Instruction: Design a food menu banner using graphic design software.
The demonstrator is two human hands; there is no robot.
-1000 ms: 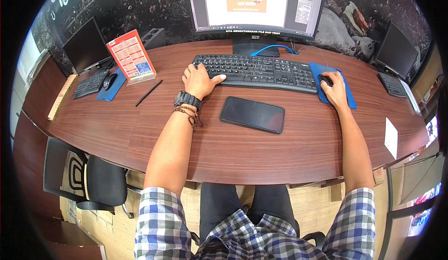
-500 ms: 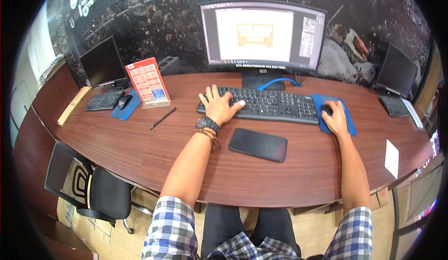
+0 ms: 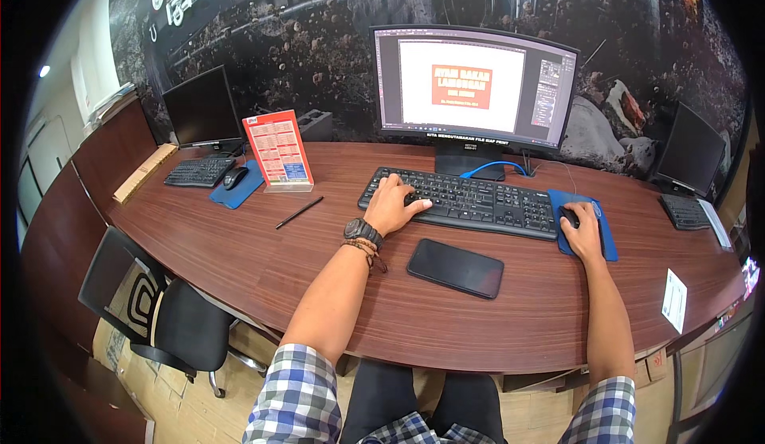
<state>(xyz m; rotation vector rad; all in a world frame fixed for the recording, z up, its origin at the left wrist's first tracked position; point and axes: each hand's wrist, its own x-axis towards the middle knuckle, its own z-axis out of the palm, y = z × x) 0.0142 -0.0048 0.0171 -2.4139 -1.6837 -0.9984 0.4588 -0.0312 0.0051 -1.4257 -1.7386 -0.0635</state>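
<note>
We seem partway: a red sign (image 3: 462,87) on our screen (image 3: 510,85) by the worktop's (image 3: 534,324) back edge, our left hand (image 3: 390,207) half-open on the keyboard (image 3: 478,204), our right hand (image 3: 585,237) gripping the mouse (image 3: 569,217).

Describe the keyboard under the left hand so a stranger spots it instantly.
On the brown desk, find the lit monitor. Just in front lies the black keyboard, the left hand over its left end and a blue pad by its right end. Unlike the far-left keyboard and the far-right keyboard, both by dark monitors, it sits before the lit one.
</note>
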